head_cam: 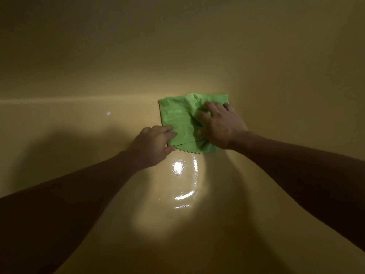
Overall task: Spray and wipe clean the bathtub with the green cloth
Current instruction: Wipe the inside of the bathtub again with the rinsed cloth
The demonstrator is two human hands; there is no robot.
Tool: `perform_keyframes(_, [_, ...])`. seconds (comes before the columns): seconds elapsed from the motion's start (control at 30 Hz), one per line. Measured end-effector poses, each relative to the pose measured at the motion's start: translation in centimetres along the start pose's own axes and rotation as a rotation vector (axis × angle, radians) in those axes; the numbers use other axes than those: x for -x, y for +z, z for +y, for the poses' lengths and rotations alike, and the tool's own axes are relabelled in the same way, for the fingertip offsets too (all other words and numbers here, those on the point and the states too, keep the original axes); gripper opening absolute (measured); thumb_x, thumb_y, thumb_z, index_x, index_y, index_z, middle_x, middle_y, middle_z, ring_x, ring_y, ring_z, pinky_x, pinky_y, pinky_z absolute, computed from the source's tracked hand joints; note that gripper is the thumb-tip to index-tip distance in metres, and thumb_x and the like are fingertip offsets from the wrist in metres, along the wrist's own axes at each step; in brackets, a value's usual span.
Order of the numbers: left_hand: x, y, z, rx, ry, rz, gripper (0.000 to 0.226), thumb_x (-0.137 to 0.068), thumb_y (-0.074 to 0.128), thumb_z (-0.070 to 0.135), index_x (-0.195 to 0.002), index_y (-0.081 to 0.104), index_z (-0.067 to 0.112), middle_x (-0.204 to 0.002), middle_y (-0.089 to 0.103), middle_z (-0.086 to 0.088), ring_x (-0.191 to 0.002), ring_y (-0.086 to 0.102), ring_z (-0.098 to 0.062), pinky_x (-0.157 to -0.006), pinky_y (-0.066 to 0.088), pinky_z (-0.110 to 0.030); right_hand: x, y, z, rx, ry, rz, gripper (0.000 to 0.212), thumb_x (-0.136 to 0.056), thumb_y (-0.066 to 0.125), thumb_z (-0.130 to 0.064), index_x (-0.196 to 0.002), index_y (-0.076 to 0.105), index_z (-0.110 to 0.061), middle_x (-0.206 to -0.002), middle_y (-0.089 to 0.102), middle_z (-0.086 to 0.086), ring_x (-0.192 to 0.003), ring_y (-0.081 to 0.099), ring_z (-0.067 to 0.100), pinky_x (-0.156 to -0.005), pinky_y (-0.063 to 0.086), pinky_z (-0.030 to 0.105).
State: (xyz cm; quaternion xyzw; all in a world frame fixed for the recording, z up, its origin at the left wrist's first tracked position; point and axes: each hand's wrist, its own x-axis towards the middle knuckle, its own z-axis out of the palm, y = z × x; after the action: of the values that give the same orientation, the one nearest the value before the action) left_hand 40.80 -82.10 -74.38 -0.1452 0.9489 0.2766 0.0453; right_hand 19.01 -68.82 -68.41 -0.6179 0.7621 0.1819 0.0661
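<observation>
The wiping part of the job looks under way and not finished. The green cloth (177,119), folded to a rough square, lies flat on the floor of the bathtub (79,135), with its far edge up against the line where the floor turns up into the far wall, a little right of centre. The right hand (223,125) sits on the cloth's right half with bent fingers, and a hump of fabric is gathered between thumb and fingers, so it appears to be grasping the cloth while bearing down on it. The left hand (152,145) pinches the cloth's near left corner between thumb and fingers, as if steadying or spreading it. Just near of the cloth a wet sheen (183,180) glints on the tub floor, which suggests that spray or water has already gone on there and that this strip is being worked. No spray bottle is in view. To the left, a small pale speck (108,113) sits on the floor well apart from the cloth, and the dim walls and the rest of the floor show no wetness that can be made out, so most of the tub probably remains to be wiped.
</observation>
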Motion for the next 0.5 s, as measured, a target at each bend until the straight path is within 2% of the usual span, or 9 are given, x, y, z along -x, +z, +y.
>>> perform_keyframes(0.07, [-0.6, 0.4, 0.5, -0.069, -0.070, -0.082, 0.046, -0.103, 0.058, 0.037, -0.148, 0.055, 0.029, -0.166, 0.034, 0.003, -0.150, 0.035, -0.021, -0.115, 0.030, -0.044, -1.3, -0.2, 0.7, -0.045, 0.086, 0.076, 0.053, -0.102, 0.050, -0.041, -0.151, 0.042, -0.023, -0.159, 0.036, 0.013, -0.146, 0.035, 0.031, -0.120, 0.027, 0.050])
perform_keyframes(0.13, [-0.7, 0.8, 0.4, -0.106, -0.058, -0.093, 0.046, -0.099, 0.058, 0.025, -0.144, 0.058, 0.032, -0.165, 0.036, 0.006, -0.149, 0.036, -0.020, -0.113, 0.033, -0.043, -2.7, -0.5, 1.5, -0.077, 0.061, 0.025, 0.060, -0.102, 0.051, -0.039, -0.157, 0.031, -0.024, -0.167, 0.024, 0.011, -0.153, 0.022, 0.030, -0.124, 0.017, 0.050])
perform_keyframes(0.23, [0.0, 0.6, -0.4, 0.029, -0.012, -0.011, 0.047, -0.088, 0.065, 0.004, -0.130, 0.071, 0.023, -0.150, 0.057, -0.003, -0.134, 0.056, -0.029, -0.107, 0.047, -0.050, -3.8, -0.2, 0.7, -0.040, -0.141, -0.055, 0.071, -0.100, 0.045, -0.056, -0.160, 0.018, -0.030, -0.169, 0.016, 0.011, -0.156, 0.015, 0.031, -0.125, 0.009, 0.053])
perform_keyframes(0.3, [1.8, 0.5, -2.3, 0.009, 0.023, 0.057, 0.042, -0.085, 0.065, 0.001, -0.124, 0.073, 0.016, -0.137, 0.066, -0.010, -0.120, 0.066, -0.034, -0.098, 0.055, -0.052, -3.9, 0.9, -0.9, -0.013, -0.184, -0.050, 0.076, -0.098, 0.034, -0.070, -0.161, 0.006, -0.036, -0.169, 0.008, 0.016, -0.156, 0.009, 0.034, -0.124, 0.005, 0.062])
perform_keyframes(0.4, [6.7, 0.5, -6.4, -0.132, 0.044, 0.133, 0.041, -0.091, 0.053, 0.028, -0.129, 0.065, 0.019, -0.147, 0.057, -0.015, -0.129, 0.060, -0.035, -0.104, 0.048, -0.053, -3.1, 3.3, -2.7, 0.044, -0.133, -0.058, 0.094, -0.087, 0.019, -0.089, -0.160, -0.010, -0.038, -0.168, -0.012, 0.020, -0.155, -0.007, 0.040, -0.118, 0.000, 0.073])
perform_keyframes(0.5, [12.5, 0.2, -10.5, -0.313, -0.031, 0.070, 0.060, -0.089, 0.047, 0.054, -0.139, 0.057, 0.023, -0.161, 0.041, -0.014, -0.142, 0.045, -0.035, -0.104, 0.040, -0.065, -2.9, 5.1, -2.9, 0.005, -0.011, -0.098, 0.104, -0.081, 0.007, -0.094, -0.161, -0.014, -0.031, -0.167, -0.023, 0.016, -0.155, -0.016, 0.038, -0.119, -0.005, 0.070])
